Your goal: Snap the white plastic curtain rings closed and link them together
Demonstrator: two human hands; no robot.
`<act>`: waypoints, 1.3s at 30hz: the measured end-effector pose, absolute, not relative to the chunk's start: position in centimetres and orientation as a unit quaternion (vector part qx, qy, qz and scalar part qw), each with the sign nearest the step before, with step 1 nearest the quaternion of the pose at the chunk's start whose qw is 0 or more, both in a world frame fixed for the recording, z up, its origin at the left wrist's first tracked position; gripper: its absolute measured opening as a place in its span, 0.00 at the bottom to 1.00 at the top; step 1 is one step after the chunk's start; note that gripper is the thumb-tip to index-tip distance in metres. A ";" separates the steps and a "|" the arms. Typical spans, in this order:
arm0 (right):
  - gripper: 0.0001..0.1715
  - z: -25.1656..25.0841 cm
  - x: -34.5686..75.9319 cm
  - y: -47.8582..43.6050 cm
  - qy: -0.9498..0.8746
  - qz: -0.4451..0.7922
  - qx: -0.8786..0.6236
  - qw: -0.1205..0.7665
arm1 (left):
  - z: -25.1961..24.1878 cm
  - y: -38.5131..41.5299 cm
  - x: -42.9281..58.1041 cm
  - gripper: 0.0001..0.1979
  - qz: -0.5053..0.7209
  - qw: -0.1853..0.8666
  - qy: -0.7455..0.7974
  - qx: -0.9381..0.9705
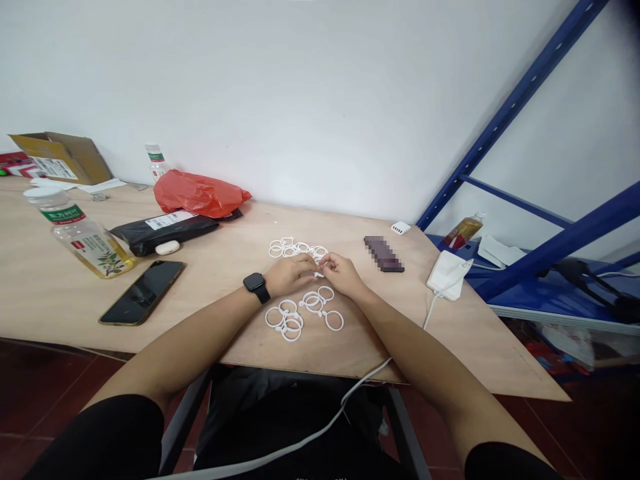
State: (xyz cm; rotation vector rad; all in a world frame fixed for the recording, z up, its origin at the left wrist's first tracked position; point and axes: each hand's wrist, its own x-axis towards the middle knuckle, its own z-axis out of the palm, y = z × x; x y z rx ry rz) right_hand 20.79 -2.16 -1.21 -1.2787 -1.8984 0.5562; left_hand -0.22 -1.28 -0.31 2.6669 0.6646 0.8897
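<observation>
My left hand [291,273], with a black watch on its wrist, and my right hand [342,272] meet fingertip to fingertip over the table. Both are closed in a pinch around a small white plastic ring piece [319,275], mostly hidden by the fingers. Just beyond them lies a cluster of white plastic rings [276,251] with small knobs, partly covered by my hands. Nearer to me, two looser groups rest flat: several overlapping rings [292,331] on the left and several more [334,321] on the right.
A phone [143,293], a drink bottle [85,240], a black parcel [165,233] and a red bag [197,193] lie left. On the right are a pixelated dark object [384,255] and a white power bank [447,275], whose cable [360,383] crosses the table's front edge.
</observation>
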 end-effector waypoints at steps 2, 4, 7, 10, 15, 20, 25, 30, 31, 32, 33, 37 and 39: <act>0.07 -1.0 21.1 -2.2 -0.750 0.188 -0.497 0.394 | -0.4 -1.0 -0.2 0.11 0.296 0.115 0.249 0.915; 0.07 -0.9 21.3 -2.3 -0.767 0.150 -0.473 0.407 | -0.5 -0.8 -0.3 0.13 0.292 0.105 0.280 0.909; 0.09 -0.7 21.4 -2.5 -0.810 0.118 -0.411 0.400 | -0.7 -0.5 -0.4 0.14 0.303 0.108 0.307 0.896; 0.10 -0.8 21.2 -2.7 -0.839 0.102 -0.376 0.381 | -0.9 -0.4 -0.5 0.15 0.303 0.118 0.314 0.892; 0.11 -0.8 20.9 -2.9 -0.839 0.103 -0.383 0.374 | -1.1 -0.3 -0.5 0.14 0.294 0.118 0.293 0.902; 0.13 -0.8 21.1 -3.0 -0.833 0.140 -0.381 0.377 | -1.2 -0.3 -0.5 0.14 0.287 0.125 0.289 0.905; 0.12 -0.8 21.1 -2.9 -0.830 0.156 -0.379 0.379 | -0.8 -0.4 -0.5 0.14 0.281 0.128 0.300 0.902; 0.13 -0.7 21.0 -3.2 -0.832 0.147 -0.384 0.372 | -0.8 -0.4 -0.5 0.14 0.275 0.117 0.285 0.911; 0.13 -0.7 20.9 -3.2 -0.833 0.142 -0.384 0.373 | -0.8 -0.4 -0.5 0.14 0.276 0.114 0.285 0.911; 0.14 -0.8 20.9 -3.2 -0.833 0.134 -0.385 0.373 | -0.9 -0.4 -0.5 0.14 0.277 0.112 0.285 0.911; 0.14 -0.9 20.9 -3.3 -0.834 0.125 -0.387 0.373 | -0.8 -0.5 -0.5 0.14 0.279 0.110 0.285 0.911; 0.15 -1.0 20.8 -3.4 -0.837 0.083 -0.409 0.356 | -0.5 -0.8 -0.3 0.14 0.281 0.101 0.285 0.911; 0.15 -0.9 20.6 -3.5 -0.836 0.067 -0.421 0.345 | -0.3 -1.0 -0.1 0.13 0.280 0.103 0.286 0.911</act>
